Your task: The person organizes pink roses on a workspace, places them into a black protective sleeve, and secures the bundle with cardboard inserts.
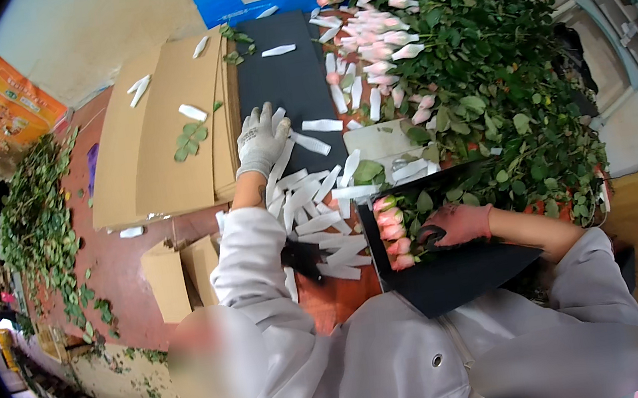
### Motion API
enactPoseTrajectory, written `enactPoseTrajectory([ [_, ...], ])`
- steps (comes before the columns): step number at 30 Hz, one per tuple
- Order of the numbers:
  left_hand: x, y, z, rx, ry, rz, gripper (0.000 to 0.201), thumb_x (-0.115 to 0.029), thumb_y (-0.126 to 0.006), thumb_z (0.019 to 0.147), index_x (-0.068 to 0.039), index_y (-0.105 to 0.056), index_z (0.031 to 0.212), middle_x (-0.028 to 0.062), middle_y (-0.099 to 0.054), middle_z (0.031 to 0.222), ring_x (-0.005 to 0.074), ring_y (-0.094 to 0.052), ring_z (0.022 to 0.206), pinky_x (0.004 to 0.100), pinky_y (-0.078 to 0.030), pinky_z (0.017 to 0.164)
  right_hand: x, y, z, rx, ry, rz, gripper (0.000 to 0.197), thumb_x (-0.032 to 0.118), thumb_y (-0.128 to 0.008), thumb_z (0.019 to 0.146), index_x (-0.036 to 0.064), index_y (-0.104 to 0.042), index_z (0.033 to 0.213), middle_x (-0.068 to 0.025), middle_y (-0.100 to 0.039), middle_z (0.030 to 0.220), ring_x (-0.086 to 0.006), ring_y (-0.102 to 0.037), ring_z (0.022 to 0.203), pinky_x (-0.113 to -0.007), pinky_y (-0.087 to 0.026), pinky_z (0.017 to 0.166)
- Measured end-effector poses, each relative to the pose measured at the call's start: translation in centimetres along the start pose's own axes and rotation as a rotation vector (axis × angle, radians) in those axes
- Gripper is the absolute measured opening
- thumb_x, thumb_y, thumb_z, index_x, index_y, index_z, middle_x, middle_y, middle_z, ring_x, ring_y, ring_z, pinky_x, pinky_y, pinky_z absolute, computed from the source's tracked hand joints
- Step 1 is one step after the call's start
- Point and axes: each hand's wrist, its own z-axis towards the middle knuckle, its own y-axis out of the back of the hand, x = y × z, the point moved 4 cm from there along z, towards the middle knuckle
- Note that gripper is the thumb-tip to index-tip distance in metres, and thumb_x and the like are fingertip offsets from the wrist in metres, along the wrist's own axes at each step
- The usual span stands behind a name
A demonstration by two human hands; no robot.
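Observation:
My left hand (pixel 263 139), in a whitish glove, reaches forward with its fingers stretched out. It rests at the left edge of a dark sheet (pixel 284 83), beside white foam sleeves (pixel 310 142). My right hand (pixel 458 226), in a red glove with dark fingertips, lies over rose stems just behind the blooms, fingers curled onto them. Those pink roses (pixel 393 232) lie in rows inside black wrapping paper (pixel 458 277), which is folded up around them and open toward me. The stems under my right palm are hidden.
Flat brown cardboard (pixel 173 129) is stacked left of the dark sheet. Many loose foam sleeves (pixel 312 208) cover the red table (pixel 122 265) before me. Leafy rose stems (pixel 487 64) with sleeved pink buds (pixel 378 34) pile at the right. Cut leaves (pixel 37 228) heap at the far left.

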Motion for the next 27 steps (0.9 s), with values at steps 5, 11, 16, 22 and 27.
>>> enactPoseTrajectory([
  [5,-5.5,-2.7,-0.8,0.4,-0.195,-0.183,0.043,-0.042,-0.037,0.094,-0.009,-0.054,0.115,0.0144,-0.058,0.114,0.0397,-0.05,0.107,0.0498,-0.037,0.094,-1.8,-0.4,-0.7,-0.045,-0.052,0.088,0.036,0.027,-0.06,0.079,0.0121,-0.062,0.111,-0.0156,-0.062,0.103,-0.0318,-0.059,0.099,-0.039,-0.045,0.088],
  [11,-8.6,-0.5,-10.1,0.778,-0.542,-0.33,0.052,-0.049,-0.044,0.093,-0.008,-0.058,0.121,0.0176,-0.059,0.119,0.0339,-0.053,0.111,0.0419,-0.037,0.097,-1.2,-0.4,-1.0,0.024,0.022,0.052,0.039,0.029,-0.058,0.081,0.0127,-0.059,0.116,-0.0161,-0.06,0.107,-0.0334,-0.058,0.101,-0.04,-0.045,0.089],
  [16,-9.2,4.5,-6.5,0.696,-0.147,-0.324,0.032,-0.034,-0.058,0.087,-0.009,-0.067,0.104,0.0106,-0.069,0.093,0.0233,-0.066,0.087,0.0336,-0.05,0.08,-0.4,0.8,-1.0,0.085,0.055,0.098,0.04,0.03,-0.058,0.081,0.0139,-0.058,0.117,-0.0168,-0.06,0.109,-0.0339,-0.057,0.102,-0.041,-0.044,0.09],
  [22,-12.5,-3.9,-1.4,0.408,0.207,0.024,0.09,-0.056,-0.062,0.074,-0.012,-0.029,0.144,0.0229,-0.021,0.15,0.0503,-0.026,0.132,0.0554,-0.021,0.108,-0.8,-0.4,0.2,0.074,0.097,-0.007,0.041,0.031,-0.059,0.079,0.0111,-0.057,0.116,-0.0165,-0.061,0.104,-0.0334,-0.057,0.099,-0.041,-0.045,0.088],
  [27,-12.6,-5.2,1.2,0.589,0.294,0.159,0.091,-0.045,-0.071,0.066,-0.007,-0.034,0.14,0.0192,-0.031,0.146,0.0447,-0.035,0.129,0.0494,-0.03,0.106,-1.1,-0.4,-0.5,0.046,0.061,0.104,0.039,0.031,-0.059,0.079,0.009,-0.059,0.111,-0.0176,-0.062,0.103,-0.034,-0.059,0.099,-0.041,-0.046,0.087],
])
